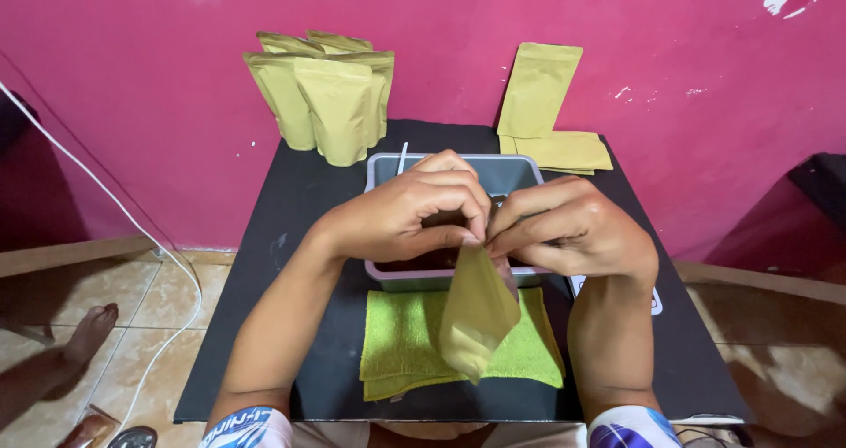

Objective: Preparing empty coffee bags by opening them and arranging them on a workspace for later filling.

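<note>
My left hand (412,212) and my right hand (573,228) meet over a grey tub (381,168), both pinching the top edge of a tan stand-up pouch (478,311). The pouch hangs down tilted in front of the tub, above a folded green cloth (401,338). The tub's contents are mostly hidden by my hands; something dark shows between my fingers. A thin white stick (403,157) rises from the tub's far left corner.
Everything sits on a low black table (282,254) against a pink wall. Several filled tan pouches (333,104) stand at the back left. Flat empty pouches (555,144) lie at the back right, one leaning on the wall. A white cable (132,228) crosses the tiled floor, where a bare foot (88,332) rests.
</note>
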